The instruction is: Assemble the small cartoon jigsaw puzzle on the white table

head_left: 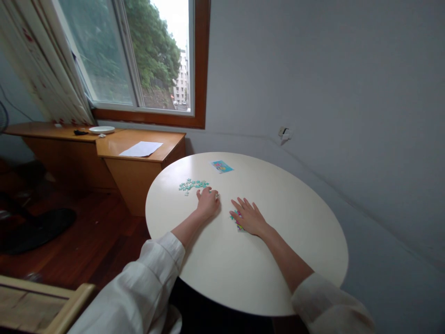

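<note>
My left hand (208, 203) is over the round white table (292, 269), its fingers curled and closed on a small pale jigsaw puzzle piece (217, 195) near the fingertips. Just beyond and to the left of it lies a loose spread of teal jigsaw pieces (190, 184). My right hand (249, 218) rests with fingers spread over a small joined patch of colourful jigsaw pieces (239, 227), covering part of it. Toward the table's far side lies a blue picture card (222, 166), flat and apart from both hands.
A wooden desk (174, 141) with a paper sheet (141, 149) and a white plate (102, 130) stands under the window at the left. The wall with a socket (284, 132) runs behind the table. A wooden chair (66, 301) is at lower left, a fan base (38, 229) beyond.
</note>
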{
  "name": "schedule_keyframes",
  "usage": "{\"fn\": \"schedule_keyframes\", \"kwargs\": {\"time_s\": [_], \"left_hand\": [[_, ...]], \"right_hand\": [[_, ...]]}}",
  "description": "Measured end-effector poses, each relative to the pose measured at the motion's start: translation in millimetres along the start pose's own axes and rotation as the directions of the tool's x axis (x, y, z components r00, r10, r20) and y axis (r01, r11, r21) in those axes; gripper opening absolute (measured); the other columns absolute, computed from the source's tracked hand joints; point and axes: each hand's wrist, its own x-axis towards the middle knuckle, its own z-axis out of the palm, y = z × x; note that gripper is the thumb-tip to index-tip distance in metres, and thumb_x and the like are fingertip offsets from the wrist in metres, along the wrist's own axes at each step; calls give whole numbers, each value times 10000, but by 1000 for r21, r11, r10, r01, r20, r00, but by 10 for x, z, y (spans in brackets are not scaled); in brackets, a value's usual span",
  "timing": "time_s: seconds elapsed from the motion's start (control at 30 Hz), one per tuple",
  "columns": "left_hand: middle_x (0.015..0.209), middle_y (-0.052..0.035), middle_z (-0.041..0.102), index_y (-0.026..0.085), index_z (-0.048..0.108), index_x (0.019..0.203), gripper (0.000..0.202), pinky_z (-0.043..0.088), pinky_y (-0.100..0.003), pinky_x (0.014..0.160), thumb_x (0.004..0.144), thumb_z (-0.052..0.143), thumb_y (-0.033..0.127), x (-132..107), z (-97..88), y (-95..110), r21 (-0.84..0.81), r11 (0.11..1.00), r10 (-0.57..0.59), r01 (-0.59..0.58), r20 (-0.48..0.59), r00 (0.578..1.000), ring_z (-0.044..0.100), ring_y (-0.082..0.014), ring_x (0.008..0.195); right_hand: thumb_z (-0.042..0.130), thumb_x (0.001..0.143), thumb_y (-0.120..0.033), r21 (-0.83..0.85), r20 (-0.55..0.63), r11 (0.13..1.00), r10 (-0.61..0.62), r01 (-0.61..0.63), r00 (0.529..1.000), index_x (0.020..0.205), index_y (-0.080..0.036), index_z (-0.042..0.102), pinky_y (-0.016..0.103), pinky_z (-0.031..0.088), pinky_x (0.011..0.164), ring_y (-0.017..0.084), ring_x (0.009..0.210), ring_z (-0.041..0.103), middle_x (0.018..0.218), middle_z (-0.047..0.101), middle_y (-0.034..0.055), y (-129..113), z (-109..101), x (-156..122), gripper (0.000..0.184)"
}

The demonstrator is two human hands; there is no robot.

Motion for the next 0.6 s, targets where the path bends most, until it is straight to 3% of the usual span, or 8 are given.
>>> {"fn": "schedule_keyframes", "kwargs": {"time_s": [0.13,0.37,0.5,0.6], "left_hand": [[1146,-138,530,180,570,1027,280,141,-562,1018,799,408,183,-12,40,-13,49,999,17,-19,57,998,418,-266,1153],[1100,-117,551,188,564,999,253,124,-564,1031,799,410,206,-3,48,-20,68,997,21,-25,68,997,448,-253,1123],[1153,-122,530,182,544,1028,257,97,-539,1053,831,389,238,30,17,-41,88,996,17,-20,31,999,432,-252,1148],[1254,-133,479,171,507,1117,321,20,-510,1078,865,327,255,90,-4,-95,131,991,-1,8,-57,998,363,-255,1222]], "right_hand": [[142,876,-566,-30,26,1000,7,-6,1000,1405,-244,218,472,117,1073,242,1360,105,1484,174,54,7,1,7,624],[140,875,-567,-9,50,1000,18,-18,999,1406,-242,217,454,97,1076,234,1361,99,1486,166,52,-14,-49,-5,627],[149,877,-560,1,50,1000,24,-24,998,1404,-238,225,450,96,1076,235,1361,101,1485,168,57,-37,-74,-25,622],[148,878,-559,7,49,1000,18,-18,999,1403,-243,226,445,91,1076,231,1361,100,1486,166,58,-49,-61,-34,618]]}}
